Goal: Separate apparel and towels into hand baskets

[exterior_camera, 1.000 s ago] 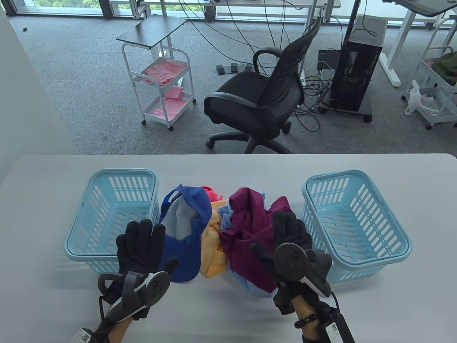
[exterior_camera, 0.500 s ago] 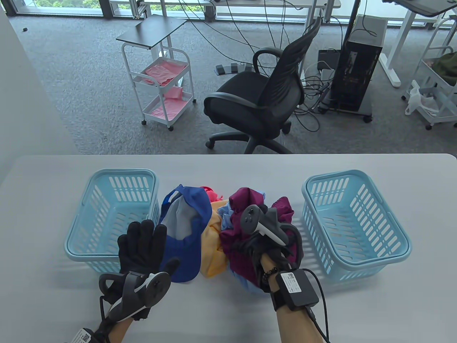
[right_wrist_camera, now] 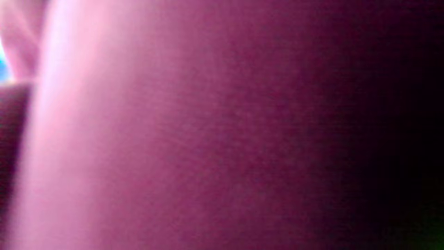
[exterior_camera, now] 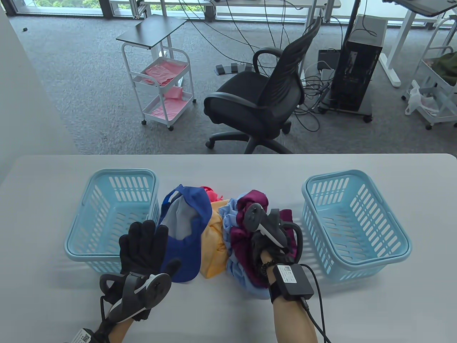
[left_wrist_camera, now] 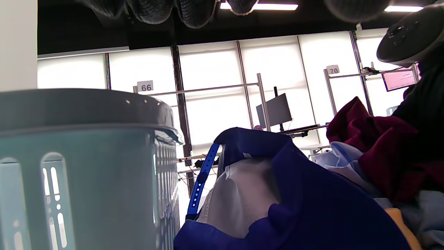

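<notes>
Right hand [exterior_camera: 266, 246] buried in maroon garment [exterior_camera: 242, 241], grip unclear | left hand [exterior_camera: 144, 246] spread flat

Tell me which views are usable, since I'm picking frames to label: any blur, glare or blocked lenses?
Table view: sharp, evenly lit, soft shadows under the baskets. Left wrist view: backlit by bright windows, so the basket wall and blue cap look dark. Right wrist view: useless, filled by blurred maroon garment pressed near the lens.

Right hand [exterior_camera: 266, 246] turned over onto maroon garment [exterior_camera: 242, 243]; garment bunched, light blue cloth [exterior_camera: 230, 214] exposed.
</notes>
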A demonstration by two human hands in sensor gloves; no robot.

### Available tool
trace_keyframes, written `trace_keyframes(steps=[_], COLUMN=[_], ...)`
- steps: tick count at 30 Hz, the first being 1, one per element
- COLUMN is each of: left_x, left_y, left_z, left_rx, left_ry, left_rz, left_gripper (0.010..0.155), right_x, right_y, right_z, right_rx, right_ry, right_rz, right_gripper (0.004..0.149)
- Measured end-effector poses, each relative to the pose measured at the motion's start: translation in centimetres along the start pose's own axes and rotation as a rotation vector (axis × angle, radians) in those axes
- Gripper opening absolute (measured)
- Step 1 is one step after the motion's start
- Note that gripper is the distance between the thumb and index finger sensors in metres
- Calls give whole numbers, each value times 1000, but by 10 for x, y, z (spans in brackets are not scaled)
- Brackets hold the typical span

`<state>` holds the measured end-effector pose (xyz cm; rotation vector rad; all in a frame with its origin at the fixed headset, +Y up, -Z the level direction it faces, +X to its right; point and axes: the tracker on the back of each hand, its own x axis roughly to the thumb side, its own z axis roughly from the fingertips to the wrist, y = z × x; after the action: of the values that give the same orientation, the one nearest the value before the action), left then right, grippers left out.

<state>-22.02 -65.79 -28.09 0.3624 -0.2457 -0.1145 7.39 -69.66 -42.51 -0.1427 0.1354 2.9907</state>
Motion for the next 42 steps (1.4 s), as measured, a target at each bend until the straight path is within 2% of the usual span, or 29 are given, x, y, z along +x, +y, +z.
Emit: trace_keyframes(steps=[2, 15, 21, 25, 29, 34, 42], left_x=[0, 0, 0, 0, 0, 1, 1], left_y=[0, 1, 1, 2, 2, 2, 3], left_z=[0, 1, 1, 1, 1, 1, 1], left_rx=[2, 5, 5, 8, 9, 7, 6], left_ry=[1, 5, 6, 6, 7, 6, 7], left_rz=[2, 3, 2, -1, -1, -4, -11], left_gripper=[85, 85, 85, 85, 84, 85, 84], right_x=[-4, -17, -28, -46, -70, -103, -149], right_y=[-12, -129, -181, -204, -212, -208, -180], right_z=[4, 54, 74, 80, 79, 71, 47], right_rx=[-14, -224, -352, -438, -487, -493, -420], right_ry=[2, -36, -46, -5, 56, 138, 263], right_rz=[-22, -206, -201, -162, -129, -62, 12], right_gripper=[63, 51, 50, 50, 50, 50, 50])
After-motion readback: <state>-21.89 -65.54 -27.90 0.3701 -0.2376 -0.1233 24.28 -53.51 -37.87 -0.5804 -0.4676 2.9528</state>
